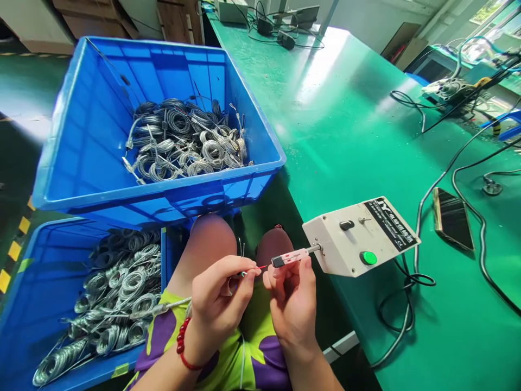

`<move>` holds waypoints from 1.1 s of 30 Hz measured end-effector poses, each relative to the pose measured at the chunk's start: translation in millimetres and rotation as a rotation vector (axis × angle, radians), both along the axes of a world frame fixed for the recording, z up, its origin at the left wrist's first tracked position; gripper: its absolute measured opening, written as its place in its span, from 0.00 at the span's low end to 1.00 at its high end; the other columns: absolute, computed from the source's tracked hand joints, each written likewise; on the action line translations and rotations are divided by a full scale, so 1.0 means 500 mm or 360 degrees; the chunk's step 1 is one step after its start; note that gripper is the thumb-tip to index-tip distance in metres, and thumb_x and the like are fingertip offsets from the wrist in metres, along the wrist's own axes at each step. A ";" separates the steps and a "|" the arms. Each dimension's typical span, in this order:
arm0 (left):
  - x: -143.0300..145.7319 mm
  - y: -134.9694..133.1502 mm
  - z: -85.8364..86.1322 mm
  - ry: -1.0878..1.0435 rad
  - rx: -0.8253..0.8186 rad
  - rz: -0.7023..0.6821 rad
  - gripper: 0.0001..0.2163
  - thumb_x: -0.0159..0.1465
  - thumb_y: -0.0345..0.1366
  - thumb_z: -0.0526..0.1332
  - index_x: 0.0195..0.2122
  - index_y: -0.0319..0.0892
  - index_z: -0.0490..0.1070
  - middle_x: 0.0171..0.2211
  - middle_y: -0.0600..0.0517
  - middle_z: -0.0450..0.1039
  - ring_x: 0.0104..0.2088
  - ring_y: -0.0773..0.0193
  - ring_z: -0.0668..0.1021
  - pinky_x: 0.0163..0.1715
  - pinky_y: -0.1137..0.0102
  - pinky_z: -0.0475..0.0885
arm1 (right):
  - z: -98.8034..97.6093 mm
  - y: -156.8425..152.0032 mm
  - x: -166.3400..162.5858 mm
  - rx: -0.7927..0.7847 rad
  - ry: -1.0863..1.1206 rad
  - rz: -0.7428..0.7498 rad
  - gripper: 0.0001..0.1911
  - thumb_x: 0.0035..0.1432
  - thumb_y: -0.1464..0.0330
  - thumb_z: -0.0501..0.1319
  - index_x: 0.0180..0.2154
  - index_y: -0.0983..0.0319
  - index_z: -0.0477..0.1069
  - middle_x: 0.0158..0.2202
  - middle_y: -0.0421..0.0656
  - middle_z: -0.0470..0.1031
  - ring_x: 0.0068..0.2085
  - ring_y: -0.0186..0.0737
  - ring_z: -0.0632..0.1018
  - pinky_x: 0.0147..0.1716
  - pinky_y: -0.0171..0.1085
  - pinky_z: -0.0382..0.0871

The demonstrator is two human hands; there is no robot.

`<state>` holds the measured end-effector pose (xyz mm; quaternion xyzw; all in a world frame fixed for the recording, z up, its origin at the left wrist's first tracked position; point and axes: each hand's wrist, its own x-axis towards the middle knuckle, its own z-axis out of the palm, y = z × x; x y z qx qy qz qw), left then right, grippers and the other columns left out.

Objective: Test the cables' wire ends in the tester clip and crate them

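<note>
My left hand (220, 296) is closed in a pinch on a thin wire lead (249, 271) with a red tip, held over my lap. The wire's braided metal cable (171, 307) trails left from that hand. My right hand (291, 290) pinches the same lead close to its tip, just below the slotted nozzle (290, 257) that sticks out of a white machine box (360, 236). The box has a green button (368, 257) and a black knob and sits at the edge of the green table (345, 136).
Two blue bins (81, 136) (24, 304) at my left hold several coiled metal cables. A phone (451, 218) lies right of the box. Black cables (411, 282) run across the table, with more devices at the far end.
</note>
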<state>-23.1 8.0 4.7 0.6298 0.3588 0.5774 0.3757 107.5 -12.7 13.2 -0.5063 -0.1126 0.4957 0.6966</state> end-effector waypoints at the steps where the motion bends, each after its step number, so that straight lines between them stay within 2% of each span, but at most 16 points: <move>1: 0.002 0.001 -0.001 0.0006 -0.0017 -0.0008 0.11 0.75 0.22 0.68 0.52 0.44 0.82 0.42 0.51 0.88 0.38 0.66 0.89 0.40 0.78 0.84 | 0.000 0.003 0.004 -0.0009 0.0000 -0.0003 0.33 0.63 0.40 0.73 0.23 0.58 0.73 0.16 0.32 0.59 0.21 0.32 0.59 0.24 0.34 0.62; 3: 0.006 0.003 -0.002 0.0013 -0.0040 -0.0026 0.10 0.75 0.23 0.68 0.52 0.44 0.82 0.41 0.50 0.88 0.38 0.65 0.89 0.39 0.77 0.85 | 0.002 0.004 0.011 -0.0021 -0.0031 -0.0018 0.28 0.64 0.43 0.72 0.27 0.59 0.76 0.19 0.32 0.61 0.22 0.32 0.60 0.24 0.34 0.61; 7: 0.013 0.007 -0.002 0.0002 -0.0043 -0.0040 0.10 0.75 0.23 0.68 0.51 0.44 0.82 0.41 0.49 0.87 0.37 0.64 0.89 0.37 0.77 0.84 | 0.005 0.004 0.022 0.0025 -0.0111 -0.0048 0.20 0.63 0.48 0.73 0.37 0.58 0.82 0.27 0.36 0.72 0.23 0.31 0.64 0.24 0.32 0.61; 12: 0.019 0.015 0.003 0.0034 -0.0049 -0.0072 0.10 0.75 0.23 0.68 0.51 0.43 0.82 0.40 0.48 0.86 0.35 0.63 0.88 0.33 0.76 0.82 | -0.012 0.009 0.037 0.0230 -0.0233 -0.0018 0.19 0.67 0.50 0.74 0.34 0.59 0.83 0.35 0.39 0.76 0.24 0.30 0.68 0.24 0.32 0.67; 15: 0.022 0.015 0.004 0.0047 -0.0060 -0.0079 0.10 0.75 0.23 0.67 0.51 0.43 0.81 0.40 0.48 0.86 0.34 0.64 0.87 0.31 0.76 0.80 | -0.030 0.011 0.045 0.0358 -0.0359 -0.0001 0.18 0.69 0.51 0.74 0.36 0.58 0.85 0.38 0.43 0.80 0.30 0.37 0.78 0.28 0.34 0.75; 17: 0.024 0.015 0.004 0.0057 -0.0050 -0.0058 0.10 0.74 0.23 0.67 0.51 0.43 0.81 0.40 0.48 0.85 0.35 0.63 0.86 0.32 0.76 0.80 | -0.040 0.011 0.049 0.0404 -0.0395 0.0001 0.16 0.70 0.52 0.74 0.38 0.57 0.86 0.38 0.44 0.81 0.34 0.41 0.83 0.32 0.36 0.79; 21: 0.029 0.016 0.001 0.0104 -0.0019 -0.0014 0.10 0.74 0.23 0.67 0.51 0.44 0.80 0.39 0.49 0.85 0.33 0.65 0.85 0.31 0.76 0.80 | -0.052 0.010 0.051 0.0454 -0.0370 -0.0036 0.12 0.71 0.53 0.75 0.40 0.54 0.87 0.37 0.42 0.82 0.35 0.41 0.85 0.36 0.38 0.81; 27: 0.034 0.021 0.002 0.0166 0.0025 -0.0043 0.09 0.74 0.23 0.67 0.50 0.43 0.80 0.37 0.50 0.83 0.28 0.68 0.80 0.27 0.76 0.76 | -0.053 0.013 0.051 0.0469 -0.0433 -0.0036 0.13 0.71 0.53 0.74 0.40 0.55 0.87 0.37 0.43 0.82 0.34 0.42 0.84 0.34 0.39 0.80; 33: 0.033 0.023 0.008 0.0242 0.0090 -0.0020 0.08 0.73 0.23 0.67 0.48 0.43 0.80 0.36 0.50 0.84 0.29 0.66 0.84 0.28 0.76 0.77 | -0.047 0.016 0.049 0.0447 -0.0503 -0.0044 0.17 0.71 0.51 0.73 0.37 0.57 0.86 0.37 0.44 0.81 0.33 0.41 0.82 0.32 0.38 0.78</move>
